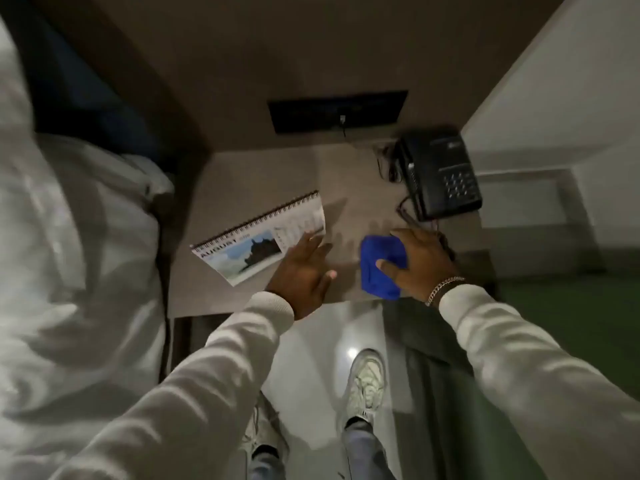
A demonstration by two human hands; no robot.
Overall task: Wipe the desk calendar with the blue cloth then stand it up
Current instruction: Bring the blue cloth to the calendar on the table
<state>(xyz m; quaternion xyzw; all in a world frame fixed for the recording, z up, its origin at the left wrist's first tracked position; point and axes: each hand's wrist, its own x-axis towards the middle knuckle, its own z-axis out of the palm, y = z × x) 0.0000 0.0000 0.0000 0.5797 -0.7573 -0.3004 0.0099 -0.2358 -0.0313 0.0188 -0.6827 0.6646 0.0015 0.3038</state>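
Observation:
A spiral-bound desk calendar (258,239) showing an August page with a landscape photo lies flat on the small grey table (349,209). My left hand (303,275) rests with spread fingers on the calendar's near right corner, holding nothing. To the right, a crumpled blue cloth (379,266) lies near the table's front edge. My right hand (420,261) is over the cloth, thumb and fingers around it.
A black desk phone (438,174) with its cords stands at the table's back right corner. A dark socket panel (337,110) is set in the wall behind. White bedding (76,237) lies on the left. My shoes (367,382) stand on the shiny floor below.

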